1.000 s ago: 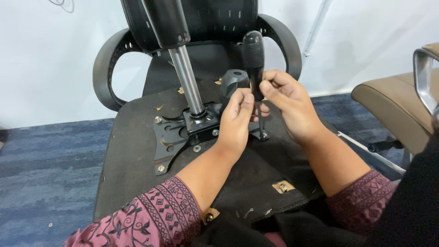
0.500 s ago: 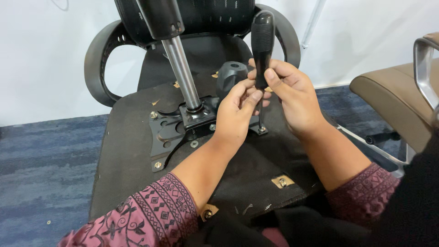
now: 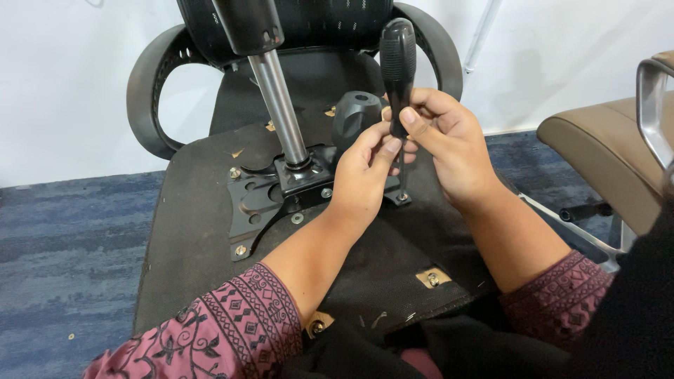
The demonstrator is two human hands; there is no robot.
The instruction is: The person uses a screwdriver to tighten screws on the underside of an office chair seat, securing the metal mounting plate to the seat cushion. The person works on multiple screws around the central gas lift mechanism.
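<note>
The right hand is clamped on the black screwdriver, standing upright on a bolt just right of the seat plate. The left hand pinches its shaft. Tilt it and the tip may slip off, rounding the bolt.

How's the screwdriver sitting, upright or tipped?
Upright. The screwdriver has its black handle on top and its shaft running straight down to a screw at the corner of the metal plate. Both the left hand and right hand grip it.
</note>
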